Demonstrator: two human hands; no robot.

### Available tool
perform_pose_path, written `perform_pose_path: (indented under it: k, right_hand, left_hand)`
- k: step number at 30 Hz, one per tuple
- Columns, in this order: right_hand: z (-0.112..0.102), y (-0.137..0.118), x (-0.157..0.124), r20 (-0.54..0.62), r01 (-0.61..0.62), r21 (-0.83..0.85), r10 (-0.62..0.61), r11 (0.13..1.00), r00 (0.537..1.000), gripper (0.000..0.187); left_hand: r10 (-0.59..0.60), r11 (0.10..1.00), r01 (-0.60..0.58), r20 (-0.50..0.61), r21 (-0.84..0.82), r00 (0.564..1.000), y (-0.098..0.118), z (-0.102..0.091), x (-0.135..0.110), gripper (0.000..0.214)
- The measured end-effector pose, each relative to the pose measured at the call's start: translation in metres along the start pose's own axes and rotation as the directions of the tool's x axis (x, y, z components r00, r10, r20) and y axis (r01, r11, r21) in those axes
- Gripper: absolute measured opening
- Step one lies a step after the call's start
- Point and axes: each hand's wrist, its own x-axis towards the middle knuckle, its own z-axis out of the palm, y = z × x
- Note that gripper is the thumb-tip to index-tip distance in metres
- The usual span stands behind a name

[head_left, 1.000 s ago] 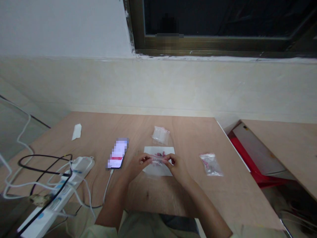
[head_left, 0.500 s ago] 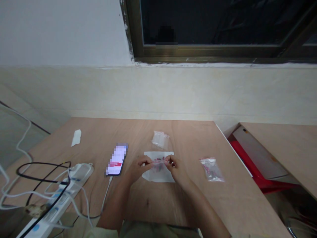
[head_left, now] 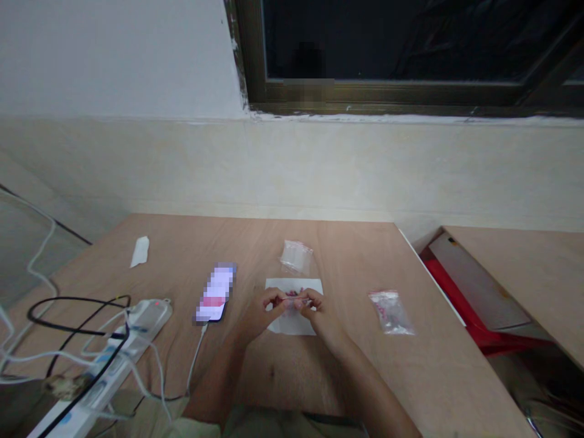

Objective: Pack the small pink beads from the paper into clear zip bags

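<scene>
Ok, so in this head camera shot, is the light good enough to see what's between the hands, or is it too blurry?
In the head view, the light is dim and even, with no hard shadows. The small pinkish item between the left hand and right hand looks soft and is hard to make out. The phone is pixelated.

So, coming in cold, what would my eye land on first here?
The left hand and right hand meet mid-table, pinching a small clear bag above a white sheet of paper on the plywood table. To their right lies a clear bag of pink bits. To their left glows a phone, beside a white power strip in a tangle of cables.
</scene>
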Motion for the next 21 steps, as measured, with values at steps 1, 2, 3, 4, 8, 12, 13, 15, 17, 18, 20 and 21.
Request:
perform_pose_path:
  k: [1, 2, 3, 4, 8, 12, 13, 15, 17, 18, 20, 21]
  right_hand:
    - [0.001, 0.000, -0.002, 0.018, -0.002, 0.010, 0.002, 1.000, 1.000, 0.020]
    - [0.001, 0.000, -0.003, 0.030, -0.005, 0.028, 0.004, 1.000, 1.000, 0.021]
    - [0.001, 0.000, -0.005, 0.027, -0.009, 0.049, 0.007, 0.999, 1.000, 0.022]
    - [0.001, 0.000, -0.006, 0.013, -0.013, 0.068, 0.012, 0.998, 1.000, 0.022]
    - [-0.001, 0.002, -0.010, -0.051, -0.045, 0.108, 0.050, 0.993, 0.997, 0.025]
    - [0.000, 0.006, -0.015, -0.014, -0.077, 0.125, 0.079, 0.989, 0.997, 0.026]
    - [0.000, 0.009, -0.016, 0.001, -0.095, 0.129, 0.096, 0.987, 0.995, 0.028]
    - [-0.001, 0.016, -0.018, 0.023, -0.131, 0.131, 0.129, 0.983, 0.991, 0.029]
    - [-0.005, 0.025, -0.014, 0.003, -0.138, 0.116, 0.139, 0.984, 0.990, 0.032]
    - [-0.008, 0.029, -0.009, -0.032, -0.129, 0.102, 0.133, 0.986, 0.991, 0.033]
    - [-0.015, 0.035, 0.008, -0.138, -0.113, 0.066, 0.121, 0.991, 0.983, 0.034]
    - [-0.020, 0.037, 0.020, -0.200, -0.112, 0.037, 0.117, 0.993, 0.973, 0.034]
  left_hand:
    - [0.006, 1.000, -0.006, -0.003, 0.013, 1.000, 0.001, 0.001, -0.001, 0.019]
    - [0.011, 1.000, -0.011, -0.006, 0.025, 1.000, 0.000, 0.002, -0.003, 0.019]
    - [0.011, 0.999, -0.011, -0.005, 0.035, 1.000, 0.000, 0.004, -0.004, 0.019]
    - [0.007, 0.999, -0.007, -0.004, 0.041, 1.000, -0.001, 0.005, -0.006, 0.020]
    - [-0.044, 0.999, 0.044, -0.016, 0.027, 0.999, -0.005, 0.010, -0.014, 0.022]
    - [-0.085, 0.996, 0.084, -0.060, -0.022, 0.995, -0.005, 0.008, -0.015, 0.023]
    - [-0.104, 0.994, 0.101, -0.071, -0.041, 0.992, -0.006, 0.006, -0.015, 0.023]
    - [-0.148, 0.987, 0.142, -0.091, -0.072, 0.985, -0.009, 0.003, -0.012, 0.023]
    - [-0.180, 0.982, 0.170, -0.132, -0.082, 0.975, -0.016, 0.001, -0.010, 0.024]
    - [-0.195, 0.980, 0.183, -0.166, -0.082, 0.967, -0.022, 0.000, -0.009, 0.025]
    - [-0.236, 0.971, 0.220, -0.244, -0.089, 0.941, -0.035, -0.002, -0.008, 0.028]
    - [-0.278, 0.960, 0.262, -0.289, -0.095, 0.916, -0.043, -0.004, -0.009, 0.029]
